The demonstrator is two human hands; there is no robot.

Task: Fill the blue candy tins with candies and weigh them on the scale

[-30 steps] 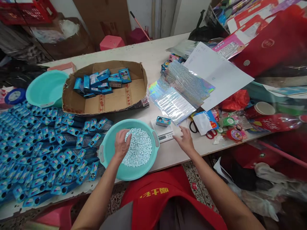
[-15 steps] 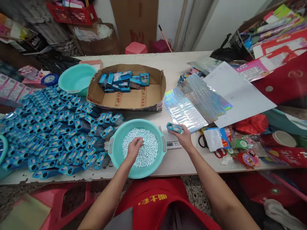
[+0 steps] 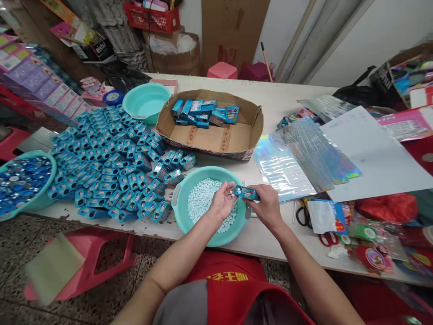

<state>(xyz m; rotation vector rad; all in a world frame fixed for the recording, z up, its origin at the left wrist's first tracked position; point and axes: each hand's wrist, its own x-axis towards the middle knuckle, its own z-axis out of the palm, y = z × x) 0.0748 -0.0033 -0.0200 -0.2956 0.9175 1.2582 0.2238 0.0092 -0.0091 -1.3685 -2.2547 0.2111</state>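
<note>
My right hand (image 3: 267,205) grips a small blue candy box (image 3: 246,193), tilted over the right side of a turquoise basin (image 3: 181,212). Palm up, my left hand (image 3: 222,201) is cupped at the box's left end, with a few white candies (image 3: 232,193) at its fingertips. Many more small white candies (image 3: 203,198) lie in the basin below, partly hidden by my left hand and forearm.
Rows of blue boxes (image 3: 111,158) cover the table's left part. A cardboard tray (image 3: 209,135) with several blue boxes stands behind the basin. Shiny holographic sheets (image 3: 307,153) and scissors (image 3: 302,216) lie right. Another basin (image 3: 52,180) holds blue and silver pieces.
My right hand has picked the blue box up off the scale and carried it left to the basin. My left hand dipped into the candies and rose to the box. The view has swung left.
</note>
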